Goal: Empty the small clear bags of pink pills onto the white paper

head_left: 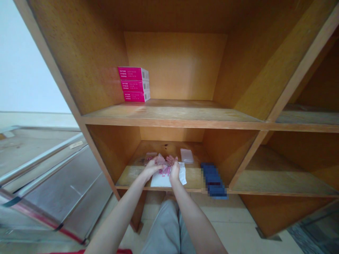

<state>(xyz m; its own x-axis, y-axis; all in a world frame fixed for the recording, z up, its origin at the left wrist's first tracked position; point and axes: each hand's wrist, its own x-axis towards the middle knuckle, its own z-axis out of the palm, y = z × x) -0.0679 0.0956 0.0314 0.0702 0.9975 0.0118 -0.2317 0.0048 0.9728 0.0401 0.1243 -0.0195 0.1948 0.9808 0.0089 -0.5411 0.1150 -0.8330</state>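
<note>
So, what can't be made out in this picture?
All in the head view:
Pink bits: partly hidden by the left hand and right hand.
Blue object: blurred into squares, so its kind is unclear.
Print on the pink boxes: too small to read.

Head cam, worn by the person, faces forward and down into a wooden shelf unit (172,113) from close range. Wide-angle, verticals lean. The fingers (172,161) sit just below frame centre, upper shelf above them. Forearms (119,211) come in from the bottom edge, grey trousers (166,229) below the fingers.
</note>
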